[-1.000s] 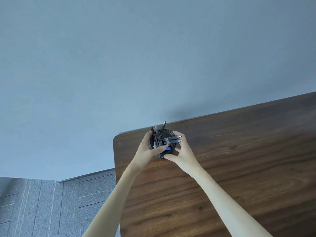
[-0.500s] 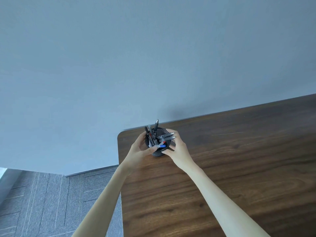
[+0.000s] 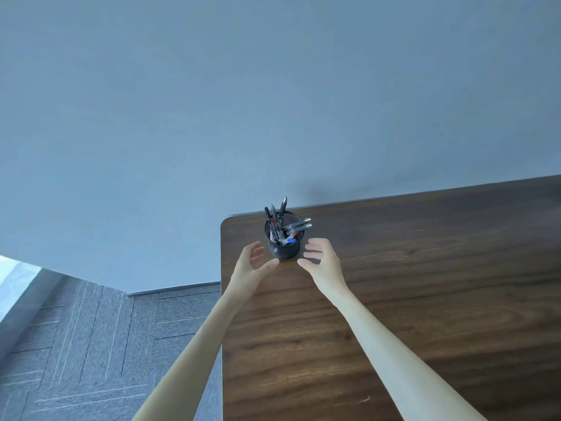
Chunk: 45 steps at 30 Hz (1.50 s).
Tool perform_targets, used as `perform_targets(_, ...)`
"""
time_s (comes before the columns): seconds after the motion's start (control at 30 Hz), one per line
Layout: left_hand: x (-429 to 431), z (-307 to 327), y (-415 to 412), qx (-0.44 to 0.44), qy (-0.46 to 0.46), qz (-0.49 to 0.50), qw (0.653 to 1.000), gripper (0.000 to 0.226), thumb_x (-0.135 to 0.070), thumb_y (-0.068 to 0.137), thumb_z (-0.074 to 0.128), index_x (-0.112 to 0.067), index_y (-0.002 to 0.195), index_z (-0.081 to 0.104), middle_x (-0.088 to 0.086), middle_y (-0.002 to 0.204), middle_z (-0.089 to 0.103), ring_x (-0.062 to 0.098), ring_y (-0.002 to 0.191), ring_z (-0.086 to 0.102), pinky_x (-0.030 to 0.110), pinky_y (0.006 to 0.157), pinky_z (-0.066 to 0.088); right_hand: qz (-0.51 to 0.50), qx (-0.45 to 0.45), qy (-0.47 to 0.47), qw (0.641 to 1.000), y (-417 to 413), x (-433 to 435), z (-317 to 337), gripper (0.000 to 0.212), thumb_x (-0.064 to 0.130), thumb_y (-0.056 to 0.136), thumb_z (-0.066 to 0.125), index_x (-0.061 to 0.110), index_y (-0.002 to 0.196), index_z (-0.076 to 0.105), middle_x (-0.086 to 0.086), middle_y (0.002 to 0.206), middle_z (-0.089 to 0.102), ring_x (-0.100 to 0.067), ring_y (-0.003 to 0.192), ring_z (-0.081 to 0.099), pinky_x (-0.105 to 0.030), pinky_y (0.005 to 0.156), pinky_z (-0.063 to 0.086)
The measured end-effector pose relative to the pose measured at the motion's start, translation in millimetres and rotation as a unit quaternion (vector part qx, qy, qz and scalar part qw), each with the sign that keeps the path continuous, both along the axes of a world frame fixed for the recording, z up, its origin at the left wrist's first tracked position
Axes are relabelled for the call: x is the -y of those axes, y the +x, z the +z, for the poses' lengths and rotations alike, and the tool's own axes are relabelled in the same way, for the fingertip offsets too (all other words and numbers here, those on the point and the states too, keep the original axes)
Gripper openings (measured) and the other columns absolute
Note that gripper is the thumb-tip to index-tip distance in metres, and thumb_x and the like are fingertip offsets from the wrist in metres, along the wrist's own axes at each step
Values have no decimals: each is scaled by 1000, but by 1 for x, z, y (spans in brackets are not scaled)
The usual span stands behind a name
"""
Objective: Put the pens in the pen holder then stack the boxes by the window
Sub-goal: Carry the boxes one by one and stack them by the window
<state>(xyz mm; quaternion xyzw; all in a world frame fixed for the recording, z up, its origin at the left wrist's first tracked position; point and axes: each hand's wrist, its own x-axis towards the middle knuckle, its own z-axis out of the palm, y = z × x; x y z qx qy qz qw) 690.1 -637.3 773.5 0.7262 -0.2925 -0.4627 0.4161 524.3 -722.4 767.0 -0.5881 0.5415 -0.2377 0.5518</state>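
A black mesh pen holder [image 3: 284, 250] stands upright near the far left corner of the dark wooden table [image 3: 409, 299]. Several pens [image 3: 283, 221] stick out of it, some leaning right, with red and blue parts showing inside. My left hand [image 3: 254, 262] hovers just left of and in front of the holder, fingers apart, holding nothing. My right hand [image 3: 321, 259] is just to the holder's right, also spread and empty. Neither hand touches the holder. No boxes are in view.
A plain blue-grey wall [image 3: 243, 101] rises right behind the table's far edge. Grey carpet tiles [image 3: 91, 344] cover the floor left of the table. A bright strip [image 3: 15, 281] shows at the far left edge.
Both hands were closed around the pen holder; now they have let go and drawn back a little toward me. The holder stands on the table corner.
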Motion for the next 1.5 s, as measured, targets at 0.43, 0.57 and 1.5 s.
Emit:
perform_targets(0.43,-102,44,-38,28,-42,-51,997,16,-16,94,58,-21,107,64,-4,111,66,15,102,61,33,83,52,-4,0,-42,999,-45,-117,51,12,1,81,62,5,92,67,-9,87,70,-21,81,66,-32,73,58)
perform_targets(0.57,-178,49,-61,21,-57,-58,996,19,-13,94,56,-15,111,65,0,113,65,13,99,59,29,80,50,-4,8,-65,998,-66,-183,60,13,-3,79,62,3,88,67,-13,84,70,-28,81,68,-37,75,59)
perform_targets(1.5,-443,41,-315,1,-13,-36,999,19,-7,92,56,-14,104,70,2,109,71,15,94,66,29,80,52,38,-53,-38,997,-325,-442,49,15,-10,81,58,2,87,66,-10,82,68,-18,73,66,-37,72,58)
